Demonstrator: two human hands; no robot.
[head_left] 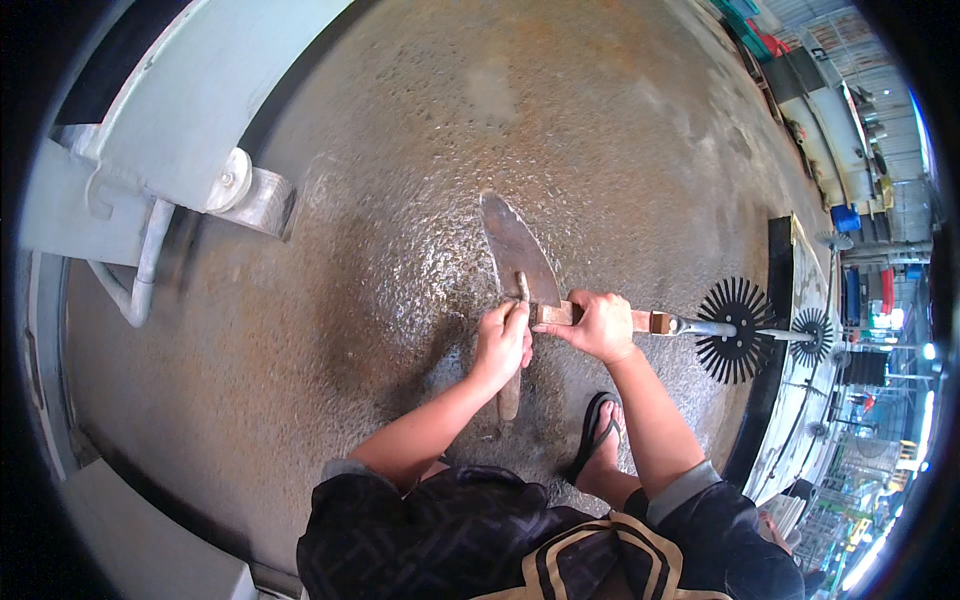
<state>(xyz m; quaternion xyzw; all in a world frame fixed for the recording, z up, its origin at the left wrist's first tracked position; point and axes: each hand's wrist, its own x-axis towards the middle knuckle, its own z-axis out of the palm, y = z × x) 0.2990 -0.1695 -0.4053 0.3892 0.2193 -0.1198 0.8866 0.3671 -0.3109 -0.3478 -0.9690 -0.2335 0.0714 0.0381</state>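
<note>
A trowel (515, 245) with a worn, pointed blade is held over the wet floor, its tip pointing away from me. My left hand (503, 345) is closed around its handle, just below the bent metal shank; the handle's butt shows beneath my fingers. My right hand (600, 325) grips a brown bar (645, 321) that looks like wood, lying crosswise. The bar's left end is at the base of the trowel blade, close to my left fingers; whether they touch I cannot tell. My right thumb lies along the bar.
Wet, rough concrete floor (400, 130) spreads around me. A slotted black disc (735, 330) on a metal shaft stands at right, beside a pale bench (800, 400). Light-grey machinery (190, 80) with a roller (262, 200) and bent pipe (148, 265) occupies the left. My sandalled foot (603, 440) is below.
</note>
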